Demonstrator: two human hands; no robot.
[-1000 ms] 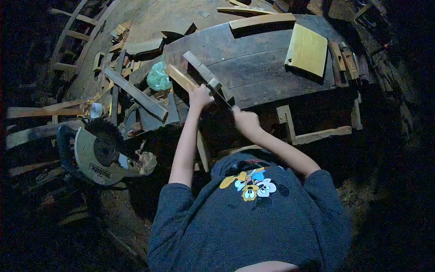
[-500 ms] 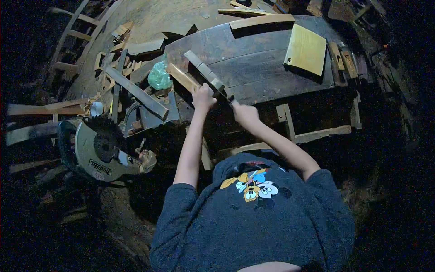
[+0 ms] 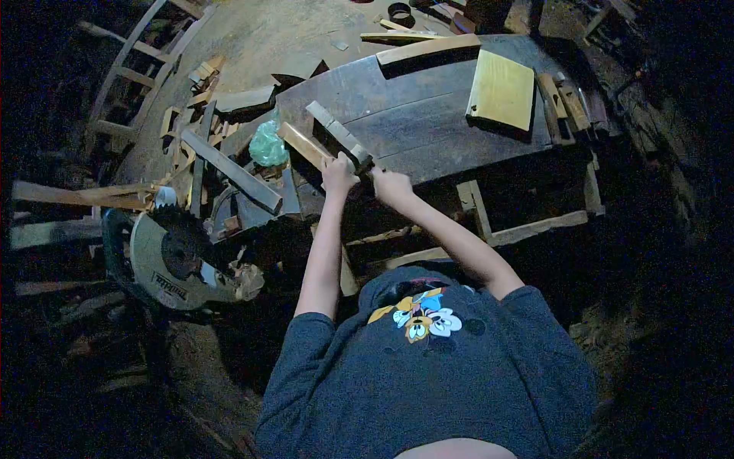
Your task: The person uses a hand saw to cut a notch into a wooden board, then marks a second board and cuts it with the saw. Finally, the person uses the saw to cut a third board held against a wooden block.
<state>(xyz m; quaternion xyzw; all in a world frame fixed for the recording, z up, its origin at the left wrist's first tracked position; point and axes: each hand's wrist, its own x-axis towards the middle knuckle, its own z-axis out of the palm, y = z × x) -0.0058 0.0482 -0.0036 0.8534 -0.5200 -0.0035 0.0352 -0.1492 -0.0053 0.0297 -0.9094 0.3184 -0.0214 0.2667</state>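
My left hand (image 3: 337, 174) is closed around the near end of a light-brown wooden strip (image 3: 303, 144) that lies slanted on the workbench (image 3: 413, 115). Just right of that strip, a greyish wooden piece with crosswise marks (image 3: 338, 131) runs alongside, its near end by my left hand. My right hand (image 3: 392, 187) makes a fist at the bench's front edge, close to the left one. It grips a thin-bladed tool, mostly hidden now, whose exact kind I cannot make out. A green plastic bag (image 3: 267, 144) sits left of the strip.
A yellowish board (image 3: 501, 89) and a long wooden piece (image 3: 428, 52) rest toward the bench's back. Wooden tools (image 3: 562, 103) line its right end. A circular saw (image 3: 172, 260) with exposed teeth stands at lower left, near a long wooden bar (image 3: 232, 170) and scraps.
My right hand has moved left, closer to my left hand, and the thin blade between them shows less. My left hand stays on the strip. The whole view has shifted slightly.
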